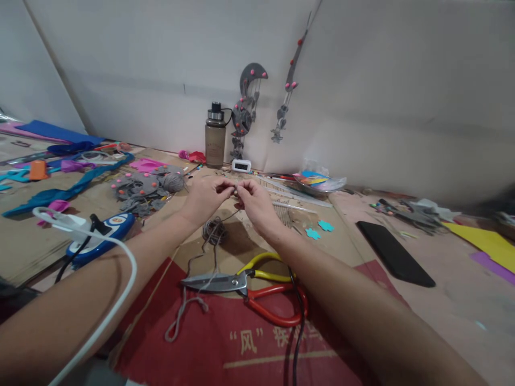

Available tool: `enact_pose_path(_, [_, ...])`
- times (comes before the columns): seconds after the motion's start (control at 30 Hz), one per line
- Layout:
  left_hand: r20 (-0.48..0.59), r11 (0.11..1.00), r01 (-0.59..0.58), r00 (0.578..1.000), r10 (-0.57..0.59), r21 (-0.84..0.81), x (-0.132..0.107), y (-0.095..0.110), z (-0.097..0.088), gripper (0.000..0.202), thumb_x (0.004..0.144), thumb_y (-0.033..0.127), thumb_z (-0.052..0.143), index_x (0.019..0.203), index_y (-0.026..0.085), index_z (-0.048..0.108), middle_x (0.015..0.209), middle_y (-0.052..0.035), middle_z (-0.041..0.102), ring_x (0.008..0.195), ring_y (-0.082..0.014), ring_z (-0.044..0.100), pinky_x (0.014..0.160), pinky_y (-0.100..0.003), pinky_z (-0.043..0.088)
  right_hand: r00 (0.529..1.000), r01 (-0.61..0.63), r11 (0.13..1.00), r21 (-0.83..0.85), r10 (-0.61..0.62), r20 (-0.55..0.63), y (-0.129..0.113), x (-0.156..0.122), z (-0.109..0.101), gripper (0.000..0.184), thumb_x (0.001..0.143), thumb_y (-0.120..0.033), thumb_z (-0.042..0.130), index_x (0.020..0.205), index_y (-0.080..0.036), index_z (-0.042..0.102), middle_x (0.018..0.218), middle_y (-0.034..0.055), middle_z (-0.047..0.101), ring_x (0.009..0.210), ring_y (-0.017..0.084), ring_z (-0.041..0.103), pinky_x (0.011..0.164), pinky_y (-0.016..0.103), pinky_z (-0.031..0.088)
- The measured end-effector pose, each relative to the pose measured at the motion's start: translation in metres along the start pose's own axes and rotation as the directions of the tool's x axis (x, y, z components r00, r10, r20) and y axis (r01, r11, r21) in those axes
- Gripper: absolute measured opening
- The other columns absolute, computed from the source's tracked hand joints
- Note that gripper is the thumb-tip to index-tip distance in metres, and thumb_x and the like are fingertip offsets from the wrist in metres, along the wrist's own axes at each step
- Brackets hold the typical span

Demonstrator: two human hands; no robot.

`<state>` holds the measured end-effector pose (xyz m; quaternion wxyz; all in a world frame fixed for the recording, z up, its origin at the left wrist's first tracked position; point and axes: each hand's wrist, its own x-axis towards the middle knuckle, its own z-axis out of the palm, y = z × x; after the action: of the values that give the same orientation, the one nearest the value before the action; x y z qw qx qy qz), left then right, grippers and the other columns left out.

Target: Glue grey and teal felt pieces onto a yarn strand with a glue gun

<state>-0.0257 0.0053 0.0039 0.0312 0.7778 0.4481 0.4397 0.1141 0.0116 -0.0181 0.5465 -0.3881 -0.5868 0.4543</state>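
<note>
**Fig.** Head view, both hands at ctr of the counter.

**Hands.** L hand and R hand meet tip to tip. The fingers of both are clenched in a fine pinch on a strand of grey yarn. The strand drops to a loose tangle on the counter just below the hands. What sits at the very tips is too small to tell.

**Progress (judged).** Approx. mid-way.
- Done: two grey felt hangings w/ pink beads are up on the wall. A short yarn offcut lies near the scissors.
- Left: a heap of felt pieces and a second yarn ball lie loose at L. The strand in hand is not yet fixed to anything visible.

**Materials.**
- Yarn: matte, fuzzy, limp.
- Scissors: dull steel blades, shut, w/ one yellow and one red loop handle, glossy.
- Felt: flat, soft-edged cutouts w/ pink dots.
- Red sheet: printed, under the forearms.
- White cable: smooth, curves over the L forearm.
- Phone: black, flat slab, well apart at R.
- Bottle: brown, upright by the wall.
- Two teal flower cutouts: near the R hand.
</note>
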Motion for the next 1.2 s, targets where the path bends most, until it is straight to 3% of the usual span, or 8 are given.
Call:
enact_pose_path(0.17, [0.004, 1.0, 0.025, 1.0, -0.025, 0.016, 0.001, -0.002, -0.001, 0.015, 0.079, 0.024, 0.057, 0.079, 0.02, 0.071, 0.073, -0.0016, 0.07, 0.066, -0.0132, 0.061, 0.065, -0.024, 0.046, 0.99, 0.135, 0.977, -0.166, -0.128, 0.054, -0.002, -0.003, -0.003, 0.012, 0.08, -0.032, 0.053, 0.08, -0.02, 0.053, 0.078, -0.0007, 0.056, 0.071, 0.012, 0.052, 0.064, 0.026, 0.046])
enact_pose_path(0.3, [-0.048, 0.997, 0.075, 0.996, -0.076, -0.005, 0.001, -0.005, 0.0, 0.012, 0.075, 0.023, 0.058, 0.075, 0.019, 0.07, 0.07, -0.0011, 0.069, 0.062, -0.0125, 0.059, 0.061, -0.023, 0.044, 0.986, 0.168, 0.955, -0.246, -0.157, 0.062, -0.004, -0.005, -0.002, 0.012, 0.078, -0.031, 0.058, 0.079, -0.02, 0.054, 0.076, 0.0, 0.057, 0.07, 0.012, 0.052, 0.065, 0.027, 0.044])
enact_pose_path(0.5, [0.0, 0.931, 0.254, 0.965, -0.263, -0.262, 0.001, 0.001, 0.001, 0.011, 0.073, 0.024, 0.058, 0.073, 0.016, 0.066, 0.064, -0.0002, 0.067, 0.056, -0.0119, 0.061, 0.055, -0.021, 0.048, 0.984, 0.179, 0.959, -0.218, -0.171, 0.056, 0.003, -0.004, -0.001, 0.011, 0.078, -0.03, 0.057, 0.079, -0.02, 0.055, 0.075, -0.0006, 0.058, 0.07, 0.012, 0.053, 0.066, 0.027, 0.044])
enact_pose_path(0.73, [0.066, 0.802, 0.344, 0.931, -0.359, -0.488, 0.002, 0.007, 0.002, 0.013, 0.071, 0.028, 0.062, 0.069, 0.014, 0.062, 0.064, -0.0015, 0.065, 0.056, -0.012, 0.063, 0.053, -0.022, 0.052, 0.989, 0.145, 0.966, -0.216, -0.144, 0.021, 0.007, -0.002, -0.001, 0.018, 0.082, -0.036, 0.05, 0.077, -0.02, 0.056, 0.072, -0.0009, 0.058, 0.064, 0.011, 0.05, 0.06, 0.025, 0.042])
enact_pose_path(0.9, [0.1, 0.776, 0.346, 0.932, -0.348, -0.527, 0.003, 0.003, 0.002, 0.015, 0.072, 0.029, 0.061, 0.071, 0.014, 0.062, 0.06, -0.001, 0.063, 0.041, -0.0071, 0.052, 0.04, -0.018, 0.043, 0.992, 0.121, 0.966, -0.227, -0.126, -0.008, 0.003, -0.002, -0.001, 0.019, 0.081, -0.036, 0.051, 0.073, -0.019, 0.055, 0.068, -0.0018, 0.055, 0.061, 0.011, 0.047, 0.057, 0.024, 0.04])
enact_pose_path(1.2, [0.243, 0.575, 0.461, 0.876, -0.416, -0.676, 0.004, 0.001, 0.005, 0.015, 0.068, 0.028, 0.067, 0.068, 0.015, 0.061, 0.054, 0.0007, 0.058, 0.039, -0.0047, 0.045, 0.037, -0.017, 0.033, 0.998, 0.014, 0.988, -0.152, -0.023, -0.053, 0.002, 0.0, -0.003, 0.018, 0.076, -0.037, 0.056, 0.072, -0.019, 0.054, 0.066, -0.0029, 0.053, 0.055, 0.009, 0.047, 0.053, 0.024, 0.041])
